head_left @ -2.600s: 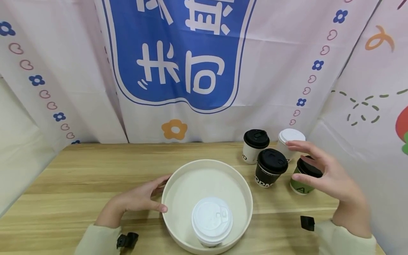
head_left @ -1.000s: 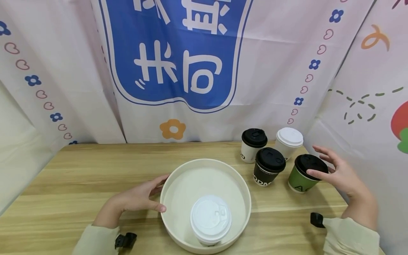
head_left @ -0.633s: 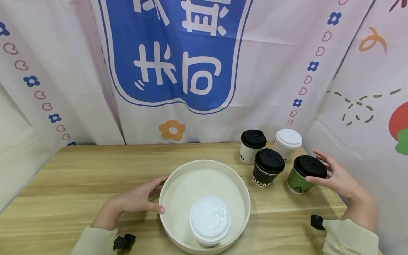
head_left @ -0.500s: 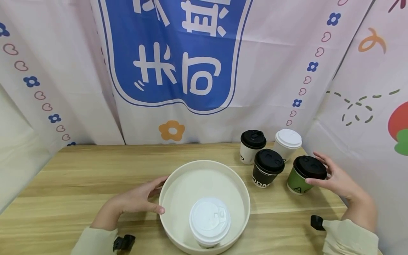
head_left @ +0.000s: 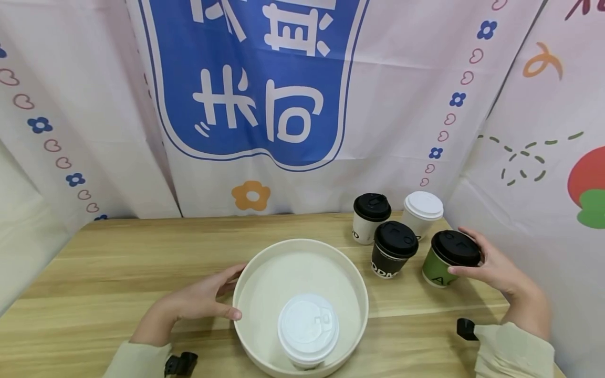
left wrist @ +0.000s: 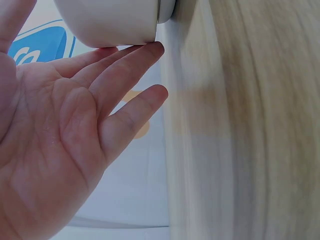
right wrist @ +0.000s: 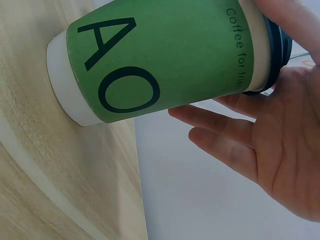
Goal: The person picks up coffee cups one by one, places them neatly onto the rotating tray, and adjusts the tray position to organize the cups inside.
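Note:
A round cream tray (head_left: 243, 336) stands on the wooden table, with a white-lidded coffee cup (head_left: 308, 328) inside it near the front. My left hand (head_left: 198, 296) rests against the tray's left side, thumb at the rim and fairly straight fingers touching the outer wall (left wrist: 115, 25). At the right, my right hand (head_left: 498, 270) holds a green coffee cup (head_left: 437, 268) with a black lid, thumb on the near side and fingers behind. The cup is upright on the table; in the right wrist view its green sleeve (right wrist: 165, 50) shows dark letters.
Close to the green cup stand a black cup (head_left: 387, 262) with a black lid, a white cup (head_left: 365, 228) with a black lid, and a white cup (head_left: 420, 212) with a white lid. A printed cloth (head_left: 387, 115) hangs behind the table (head_left: 142, 257).
My right hand has moved from above the cups down to the right side of the green cup and closed in around it. The left hand stays at the tray; the view has shifted slightly.

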A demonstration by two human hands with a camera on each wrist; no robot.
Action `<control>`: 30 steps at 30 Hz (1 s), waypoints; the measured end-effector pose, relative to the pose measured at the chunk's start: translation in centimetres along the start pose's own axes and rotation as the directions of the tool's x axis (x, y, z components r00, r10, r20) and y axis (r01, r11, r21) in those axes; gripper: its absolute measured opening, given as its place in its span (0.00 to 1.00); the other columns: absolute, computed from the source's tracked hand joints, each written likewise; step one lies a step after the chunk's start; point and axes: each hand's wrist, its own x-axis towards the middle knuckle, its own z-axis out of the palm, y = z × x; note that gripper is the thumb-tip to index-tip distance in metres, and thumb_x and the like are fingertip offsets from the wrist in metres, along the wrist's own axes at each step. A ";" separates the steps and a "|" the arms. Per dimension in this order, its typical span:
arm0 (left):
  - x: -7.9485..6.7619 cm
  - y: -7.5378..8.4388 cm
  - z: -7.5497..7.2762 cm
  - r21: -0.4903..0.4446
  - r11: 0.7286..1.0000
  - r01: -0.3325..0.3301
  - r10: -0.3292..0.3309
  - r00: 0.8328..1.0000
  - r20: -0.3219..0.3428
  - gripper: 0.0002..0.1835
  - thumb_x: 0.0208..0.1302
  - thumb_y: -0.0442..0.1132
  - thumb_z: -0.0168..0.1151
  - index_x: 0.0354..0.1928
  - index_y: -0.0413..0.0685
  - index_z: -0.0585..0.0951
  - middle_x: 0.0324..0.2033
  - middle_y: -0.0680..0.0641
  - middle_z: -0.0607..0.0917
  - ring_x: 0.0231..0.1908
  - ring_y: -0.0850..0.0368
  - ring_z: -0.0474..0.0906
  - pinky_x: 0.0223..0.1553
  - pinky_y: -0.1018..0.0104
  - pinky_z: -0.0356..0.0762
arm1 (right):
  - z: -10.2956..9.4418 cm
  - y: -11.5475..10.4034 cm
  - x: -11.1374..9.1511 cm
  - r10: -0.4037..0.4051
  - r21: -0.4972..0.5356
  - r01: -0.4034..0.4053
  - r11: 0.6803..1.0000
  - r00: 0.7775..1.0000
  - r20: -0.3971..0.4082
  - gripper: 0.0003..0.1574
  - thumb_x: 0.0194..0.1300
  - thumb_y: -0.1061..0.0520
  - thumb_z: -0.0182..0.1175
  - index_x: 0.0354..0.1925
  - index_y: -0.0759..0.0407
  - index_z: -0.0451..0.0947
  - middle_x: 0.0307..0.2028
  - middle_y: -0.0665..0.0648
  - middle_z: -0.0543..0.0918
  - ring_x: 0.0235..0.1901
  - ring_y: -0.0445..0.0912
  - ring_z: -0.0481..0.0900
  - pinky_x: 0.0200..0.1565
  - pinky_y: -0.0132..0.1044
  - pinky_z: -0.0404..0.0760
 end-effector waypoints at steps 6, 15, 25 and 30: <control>0.0 0.0 0.0 -0.012 1.000 -0.001 0.001 1.000 0.002 0.52 0.60 0.40 0.72 0.77 0.37 0.49 0.75 0.30 0.56 0.71 0.26 0.57 0.67 0.72 0.67 | 0.2 0.2 -0.1 -0.042 -0.011 0.041 0.999 0.999 -0.026 0.59 0.59 0.60 0.70 0.77 0.61 0.46 0.64 0.66 0.67 0.49 0.18 0.64 0.45 0.14 0.63; 0.0 0.0 0.0 -0.030 1.000 -0.004 0.004 1.000 0.002 0.52 0.59 0.40 0.72 0.77 0.35 0.49 0.74 0.29 0.55 0.71 0.25 0.57 0.64 0.79 0.65 | 0.3 0.5 -0.1 -0.075 0.014 0.076 0.997 0.996 -0.046 0.53 0.58 0.62 0.70 0.74 0.64 0.51 0.52 0.32 0.68 0.48 0.22 0.70 0.45 0.15 0.68; 0.0 0.2 0.1 -0.006 1.000 0.006 -0.006 1.000 0.005 0.53 0.59 0.40 0.72 0.77 0.34 0.49 0.74 0.28 0.55 0.71 0.25 0.57 0.68 0.40 0.62 | 0.6 0.9 -0.2 -0.082 0.039 0.085 0.996 0.995 -0.061 0.50 0.59 0.63 0.69 0.72 0.59 0.53 0.50 0.32 0.71 0.47 0.23 0.71 0.45 0.16 0.67; 0.0 0.3 0.2 -0.011 1.000 0.009 -0.009 1.000 -0.001 0.53 0.59 0.40 0.73 0.77 0.34 0.49 0.74 0.29 0.56 0.71 0.25 0.57 0.70 0.51 0.66 | 0.5 0.9 -0.1 -0.076 0.036 0.078 0.996 0.995 -0.064 0.50 0.59 0.63 0.69 0.72 0.59 0.53 0.49 0.32 0.72 0.47 0.24 0.71 0.45 0.16 0.67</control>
